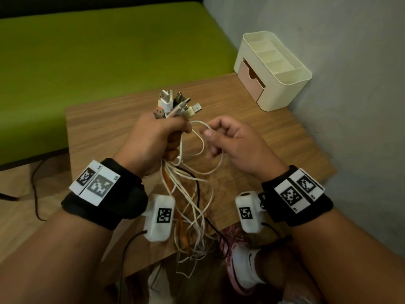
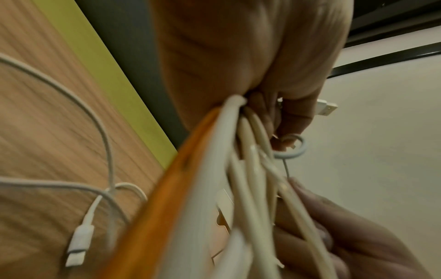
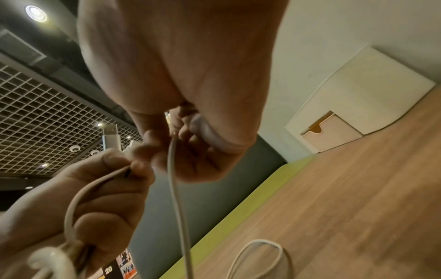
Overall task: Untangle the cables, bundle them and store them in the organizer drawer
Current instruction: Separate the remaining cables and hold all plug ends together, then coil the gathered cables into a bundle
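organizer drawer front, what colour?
Pale pink, set in a cream organizer; the drawer shows best in the head view.

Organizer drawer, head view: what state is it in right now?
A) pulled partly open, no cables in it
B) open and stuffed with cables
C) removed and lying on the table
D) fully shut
A: the pink drawer juts out of the cream organizer near the wall, and the cables are all still bunched in the left hand, with the right hand pinching one white strand.
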